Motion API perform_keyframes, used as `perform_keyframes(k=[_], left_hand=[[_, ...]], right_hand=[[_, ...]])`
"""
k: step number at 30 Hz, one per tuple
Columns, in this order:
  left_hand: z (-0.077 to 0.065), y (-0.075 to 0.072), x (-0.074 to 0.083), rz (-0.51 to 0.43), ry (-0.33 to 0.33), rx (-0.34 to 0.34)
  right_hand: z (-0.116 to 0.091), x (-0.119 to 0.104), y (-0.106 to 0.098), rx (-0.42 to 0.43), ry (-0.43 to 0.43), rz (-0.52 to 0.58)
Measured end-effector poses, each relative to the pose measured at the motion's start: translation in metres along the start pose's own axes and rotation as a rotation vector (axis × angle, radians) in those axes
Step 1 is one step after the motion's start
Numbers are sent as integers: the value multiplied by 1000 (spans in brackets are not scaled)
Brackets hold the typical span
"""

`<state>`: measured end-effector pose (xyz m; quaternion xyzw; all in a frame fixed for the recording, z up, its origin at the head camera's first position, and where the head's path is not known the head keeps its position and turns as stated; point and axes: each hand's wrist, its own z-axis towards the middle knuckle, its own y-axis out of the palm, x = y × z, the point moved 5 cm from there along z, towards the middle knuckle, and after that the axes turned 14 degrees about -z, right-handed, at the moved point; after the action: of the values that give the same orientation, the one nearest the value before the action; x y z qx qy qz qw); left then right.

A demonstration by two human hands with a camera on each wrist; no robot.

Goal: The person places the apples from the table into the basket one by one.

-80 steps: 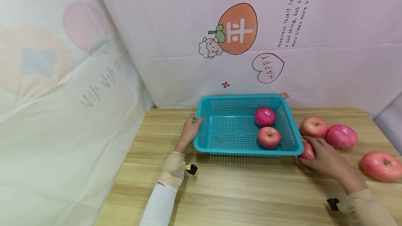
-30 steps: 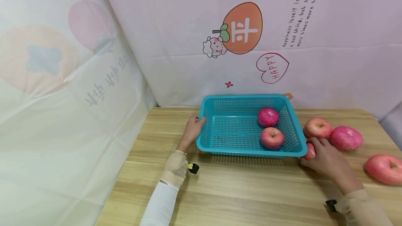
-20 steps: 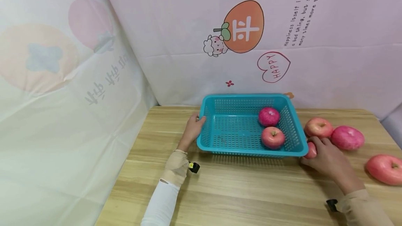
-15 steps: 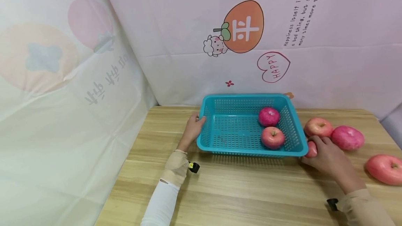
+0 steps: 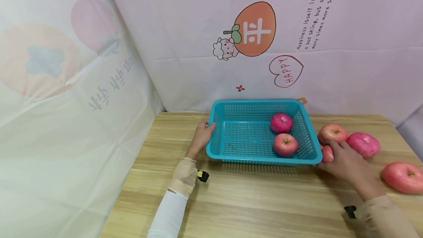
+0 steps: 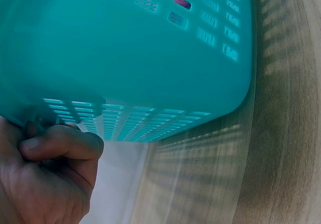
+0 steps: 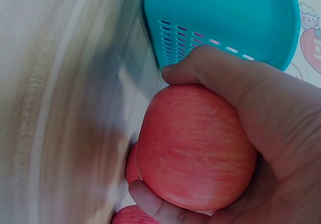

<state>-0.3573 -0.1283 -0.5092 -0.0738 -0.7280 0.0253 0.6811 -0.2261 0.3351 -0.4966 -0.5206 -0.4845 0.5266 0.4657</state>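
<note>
My left hand grips the left rim of a turquoise plastic basket, its thumb over the edge; the left wrist view shows the curled fingers at the basket's corner. My right hand holds a red apple just outside the basket's right end, thumb on one side and fingers round the other. In the head view part of that apple is hidden by the hand. Inside the basket, toward its right end, lie a red apple and a mottled magenta round fruit.
Right of the basket, a paler apple and another magenta fruit lie side by side behind my right hand. A large red apple lies farther right on the wooden table. A printed cloth hangs behind the table.
The held apple has risen slightly and shifted a little away from the basket's right edge with my right hand. My left hand keeps its grip, and the basket stays put.
</note>
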Motion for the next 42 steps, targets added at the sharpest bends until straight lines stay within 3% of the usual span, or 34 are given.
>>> perform_keyframes(k=[10, 19, 34, 42], left_hand=[[1, 0, 0, -20, -7, -9], [2, 0, 0, -4, -5, 3], [1, -1, 0, -17, -10, 12], [0, 0, 2, -29, 1, 6]], right_hand=[[0, -3, -12, -29, 22, -3], [1, 2, -23, 0, 15, -18], [6, 3, -42, -67, 7, -79], [8, -1, -51, -5, 5, -73]])
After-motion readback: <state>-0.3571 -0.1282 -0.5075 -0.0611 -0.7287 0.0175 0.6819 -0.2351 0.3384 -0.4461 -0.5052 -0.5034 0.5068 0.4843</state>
